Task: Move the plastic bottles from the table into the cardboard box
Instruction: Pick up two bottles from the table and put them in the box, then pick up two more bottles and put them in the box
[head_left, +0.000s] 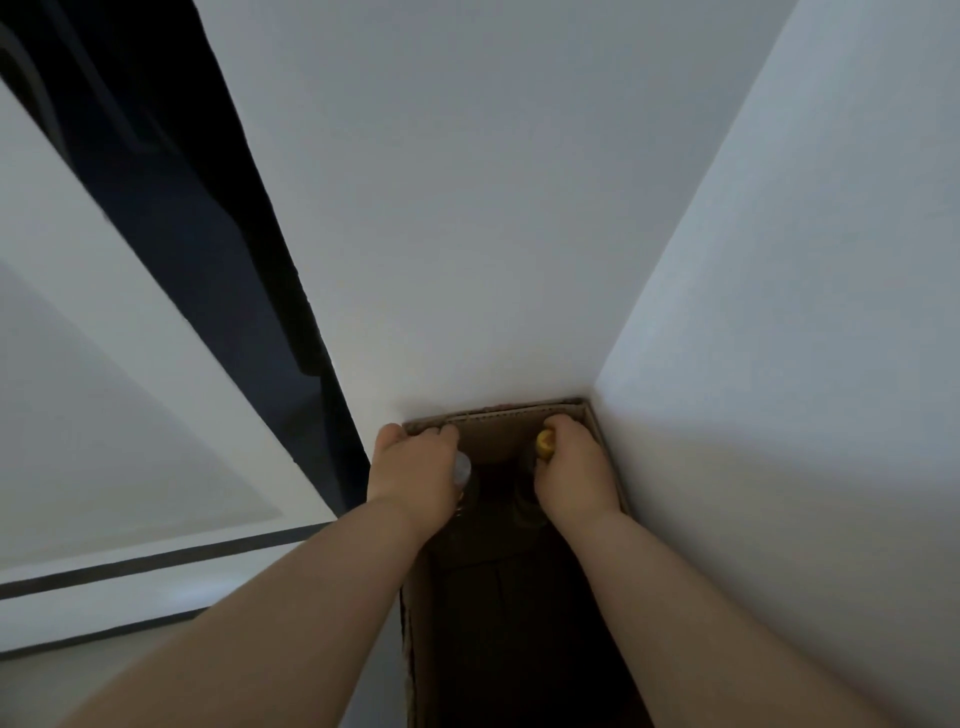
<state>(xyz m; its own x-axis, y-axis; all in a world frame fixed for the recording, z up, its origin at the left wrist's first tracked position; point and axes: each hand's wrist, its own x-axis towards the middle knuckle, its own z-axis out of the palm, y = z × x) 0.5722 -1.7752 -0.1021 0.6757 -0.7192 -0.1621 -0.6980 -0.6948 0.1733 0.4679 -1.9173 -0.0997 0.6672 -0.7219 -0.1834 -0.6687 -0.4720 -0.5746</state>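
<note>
A tall brown cardboard box (498, 415) stands open in a wall corner, its inside dark. My left hand (413, 470) is closed around a clear plastic bottle with a pale cap (461, 470), held at the far left of the box opening. My right hand (576, 470) grips a second bottle by its neck; its yellow cap (544, 441) shows beside my fingers. Both bottles hang inside the far end of the box, their bodies barely visible in the shadow. The table is out of view.
White walls (519, 234) close in behind the box and on its right (805, 415). A dark gap (208, 234) and a white panelled door (104, 415) lie to the left.
</note>
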